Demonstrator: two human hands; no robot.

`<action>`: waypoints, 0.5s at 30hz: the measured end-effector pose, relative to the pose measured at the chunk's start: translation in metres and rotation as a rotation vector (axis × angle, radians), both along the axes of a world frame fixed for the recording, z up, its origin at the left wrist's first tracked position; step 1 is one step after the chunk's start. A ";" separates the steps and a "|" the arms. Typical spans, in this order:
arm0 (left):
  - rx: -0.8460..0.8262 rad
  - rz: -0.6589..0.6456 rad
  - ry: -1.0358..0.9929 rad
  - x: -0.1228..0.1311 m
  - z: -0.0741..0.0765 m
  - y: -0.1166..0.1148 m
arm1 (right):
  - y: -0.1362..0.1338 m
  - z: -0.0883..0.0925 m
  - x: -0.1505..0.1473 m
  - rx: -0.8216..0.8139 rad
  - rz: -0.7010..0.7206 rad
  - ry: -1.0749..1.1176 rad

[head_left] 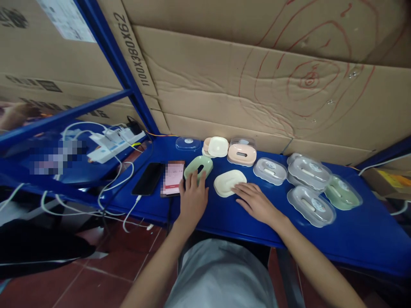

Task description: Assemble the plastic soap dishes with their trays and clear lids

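My left hand (194, 194) rests with its fingers apart on the near edge of a green oval dish with a slot (208, 164), which lies on the blue table. Fingertips of my right hand (257, 203) touch the right side of a cream oval dish (224, 182); that hand lies flat with its fingers stretched. Behind the two dishes stand a peach slotted dish (242, 150) and a small stack topped by a cream piece (218, 146). A clear lid (188, 143) lies at the back left.
Right of my hands are clear-covered grey dishes (311, 205) and a green covered one (343, 192). Left lie a phone with a lit screen (175, 175), a dark phone (147, 179), and a power strip (115, 145) with white cables. Cardboard (208, 85) walls the back.
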State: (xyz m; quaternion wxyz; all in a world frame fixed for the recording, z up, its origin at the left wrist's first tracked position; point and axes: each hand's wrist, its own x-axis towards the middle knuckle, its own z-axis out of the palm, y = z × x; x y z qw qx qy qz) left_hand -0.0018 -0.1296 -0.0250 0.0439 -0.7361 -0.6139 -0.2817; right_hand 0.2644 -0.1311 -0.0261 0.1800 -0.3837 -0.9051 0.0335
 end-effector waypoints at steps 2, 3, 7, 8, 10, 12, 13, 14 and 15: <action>-0.007 -0.028 -0.028 -0.003 -0.004 0.005 | -0.004 -0.001 0.003 -0.037 0.009 0.044; 0.003 -0.062 -0.048 -0.003 -0.005 0.007 | -0.005 -0.001 0.005 -0.051 0.013 0.074; 0.049 -0.188 -0.150 0.003 -0.001 0.001 | -0.008 0.004 0.009 -0.040 -0.026 0.220; 0.042 -0.237 -0.184 0.005 0.001 -0.003 | -0.008 0.005 0.009 -0.016 -0.066 0.252; 0.023 -0.355 -0.241 0.010 0.005 -0.011 | -0.006 0.007 0.011 0.034 -0.151 0.287; 0.004 -0.456 -0.230 0.015 0.007 -0.019 | -0.004 0.006 0.014 0.046 -0.182 0.260; 0.001 -0.486 -0.201 0.017 0.006 -0.023 | -0.002 0.004 0.015 0.033 -0.170 0.226; 0.000 -0.506 -0.168 0.018 0.005 -0.026 | -0.001 0.002 0.017 0.010 -0.145 0.185; 0.001 -0.517 -0.135 0.019 0.004 -0.029 | 0.000 0.000 0.018 -0.017 -0.117 0.146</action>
